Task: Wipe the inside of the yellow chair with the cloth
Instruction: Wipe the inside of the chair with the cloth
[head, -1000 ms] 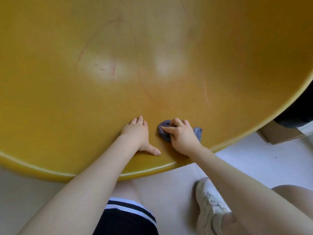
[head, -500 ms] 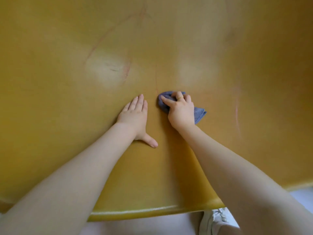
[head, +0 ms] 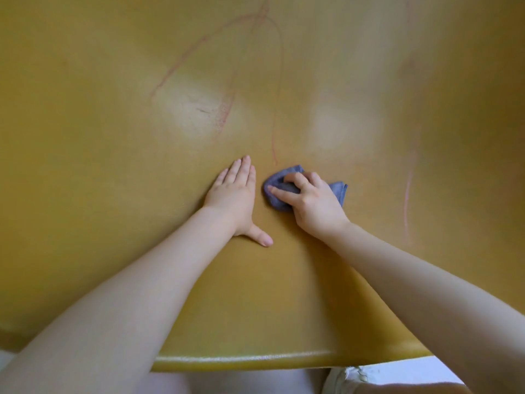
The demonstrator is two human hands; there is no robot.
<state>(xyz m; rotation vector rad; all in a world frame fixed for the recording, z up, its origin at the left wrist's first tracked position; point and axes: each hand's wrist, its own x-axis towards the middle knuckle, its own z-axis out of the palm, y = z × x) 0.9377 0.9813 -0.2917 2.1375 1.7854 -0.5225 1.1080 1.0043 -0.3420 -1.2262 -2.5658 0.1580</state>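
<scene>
The yellow chair's inner shell (head: 113, 137) fills almost the whole view, with its rounded front rim (head: 255, 361) at the bottom. Thin red scribble lines (head: 227, 109) and two pale worn patches mark the seat. My right hand (head: 312, 203) is closed around a crumpled blue-grey cloth (head: 277, 183) and presses it on the seat just below the end of a red line. My left hand (head: 235, 197) lies flat on the seat beside it, fingers together and thumb spread, holding nothing.
Another long red mark (head: 407, 194) runs down the seat to the right. Below the rim, a strip of pale floor (head: 412, 373) and a white shoe (head: 346, 378) show.
Both hands have reached deeper into the chair, away from the front rim, with the cloth still under my right hand. The view has closed in, so the floor and box at right are gone.
</scene>
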